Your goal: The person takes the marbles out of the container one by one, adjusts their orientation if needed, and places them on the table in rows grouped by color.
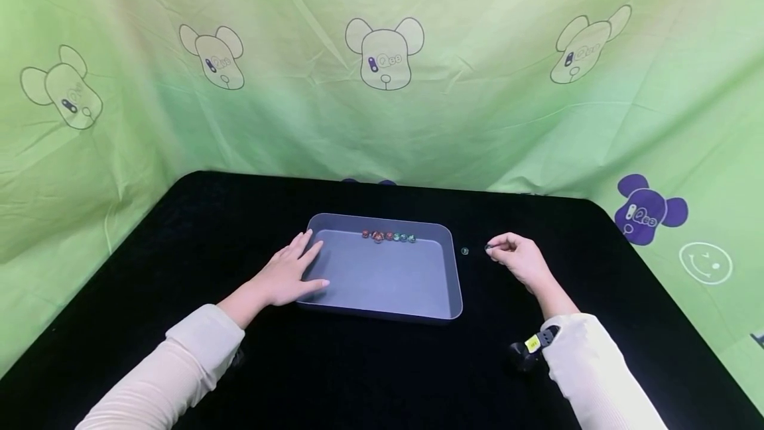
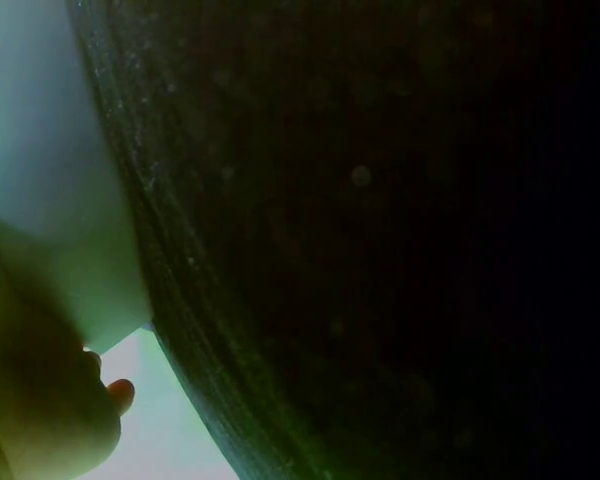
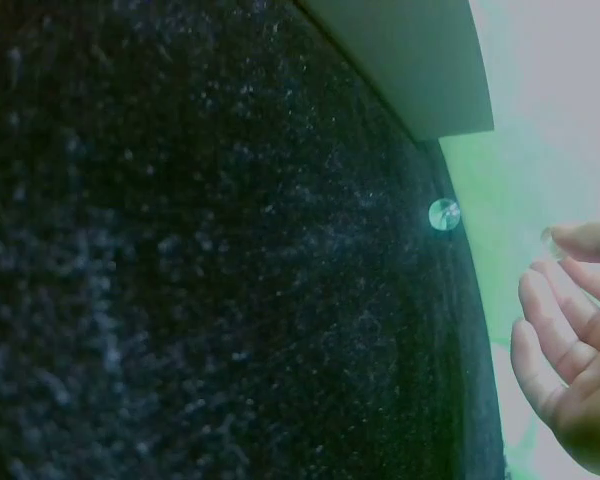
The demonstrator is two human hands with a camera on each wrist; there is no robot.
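A grey rectangular tray stands on the black table. Near its far wall lies a row of glass marbles, reddish ones on the left and green ones on the right. My left hand, fingers spread, rests on the tray's left side. To the right of the tray, my right hand pinches a small glass marble between thumb and fingertips, above the table. Another clear marble sits on the cloth between that hand and the tray. The left wrist view is dark and shows little of the hand.
The black table reaches beyond the tray on every side. A green curtain with printed bear heads hangs behind and along the sides. A dark wrist device with a yellow label hangs below the right sleeve.
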